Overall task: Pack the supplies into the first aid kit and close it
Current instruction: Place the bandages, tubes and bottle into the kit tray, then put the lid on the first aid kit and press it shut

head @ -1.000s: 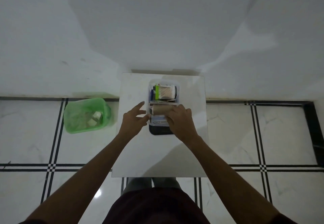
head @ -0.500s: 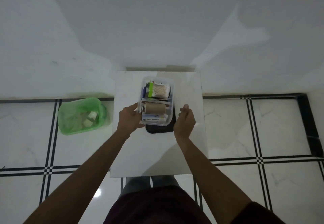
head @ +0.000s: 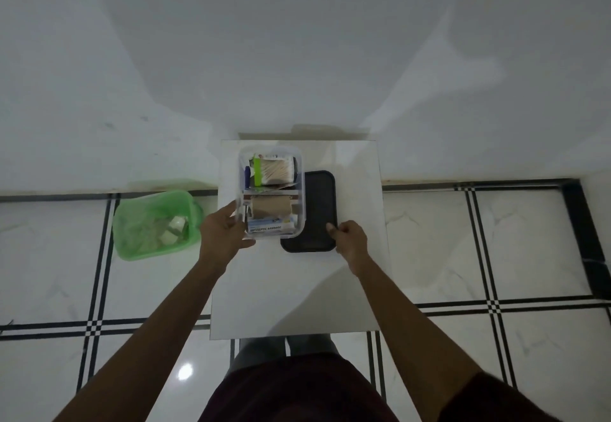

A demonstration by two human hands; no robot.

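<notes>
A clear plastic first aid box point(head: 299, 223) sits toward the back left of the small white table point(head: 297, 289). Inside lie a pack of cotton swabs point(head: 276, 170), a tan bandage roll point(head: 269, 207) and an antiseptic bandage packet point(head: 269, 227). My left hand point(head: 224, 234) grips the box's near left corner. The black lid point(head: 319, 210) lies flat on the table to the right of the box, partly under it. My right hand point(head: 348, 238) pinches the lid's near right corner.
A green plastic basket point(head: 132, 246) with scraps of white waste stands on the tiled floor left of the table. A white wall rises right behind the table. My legs are under the table's near edge.
My left hand has slid the box to the left, off the black lid. My right hand has left the box and closed on the lid's near right corner.
</notes>
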